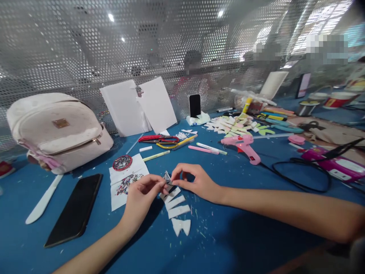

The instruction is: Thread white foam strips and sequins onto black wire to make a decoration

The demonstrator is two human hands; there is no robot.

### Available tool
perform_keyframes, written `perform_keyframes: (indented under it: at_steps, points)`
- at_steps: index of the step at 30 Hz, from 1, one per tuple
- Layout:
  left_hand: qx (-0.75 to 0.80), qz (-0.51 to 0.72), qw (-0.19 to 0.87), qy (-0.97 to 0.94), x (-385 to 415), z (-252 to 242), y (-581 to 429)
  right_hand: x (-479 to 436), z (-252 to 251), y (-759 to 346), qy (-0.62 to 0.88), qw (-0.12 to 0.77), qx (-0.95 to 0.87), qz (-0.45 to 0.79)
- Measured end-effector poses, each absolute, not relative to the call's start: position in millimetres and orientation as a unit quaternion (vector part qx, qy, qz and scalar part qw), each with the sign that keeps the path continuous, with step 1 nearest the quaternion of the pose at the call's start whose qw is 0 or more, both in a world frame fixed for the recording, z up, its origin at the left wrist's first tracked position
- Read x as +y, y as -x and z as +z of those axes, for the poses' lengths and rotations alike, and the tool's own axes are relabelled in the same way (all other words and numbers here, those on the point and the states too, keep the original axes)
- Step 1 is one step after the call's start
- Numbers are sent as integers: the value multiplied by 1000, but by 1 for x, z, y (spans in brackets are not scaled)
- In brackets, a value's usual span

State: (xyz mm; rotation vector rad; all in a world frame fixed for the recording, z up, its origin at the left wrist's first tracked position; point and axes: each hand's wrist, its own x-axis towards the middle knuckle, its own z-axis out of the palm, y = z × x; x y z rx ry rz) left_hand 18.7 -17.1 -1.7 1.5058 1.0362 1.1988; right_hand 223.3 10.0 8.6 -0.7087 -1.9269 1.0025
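Near the middle of the blue table, my left hand (pixel 142 194) pinches a small black-and-white striped piece (pixel 167 176) between thumb and fingertips. On its other side, my right hand (pixel 198 182) has thumb and forefinger closed at the edge of the same piece. Just below the fingertips lies a row of white strips (pixel 179 211), partly hidden by the hands. A white tail-shaped piece (pixel 181 226) with a notched end lies at the near end of that row. Left of my left hand, a white paper sheet (pixel 115 199) bears small colourful beads or gems (pixel 125 185) and a red-rimmed round dish (pixel 122 163).
A black phone (pixel 75 209), a white plastic knife (pixel 44 199) and a pale backpack (pixel 61 129) stand at left. Red-handled scissors (pixel 155 139) and markers (pixel 203 150) lie beyond the hands. At right are a pink glue gun (pixel 242 144), its black cable (pixel 285 180) and cut pieces (pixel 234 125).
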Motion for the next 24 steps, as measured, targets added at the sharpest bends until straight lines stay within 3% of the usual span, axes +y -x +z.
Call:
perform_keyframes:
  at_steps: [12, 24]
  points:
    - [417, 476, 405, -660, -27, 2, -21, -1, 9, -221, 221, 410, -765, 445]
    - [420, 483, 407, -652, -27, 0, -20, 1, -2, -216, 288, 398, -663, 564]
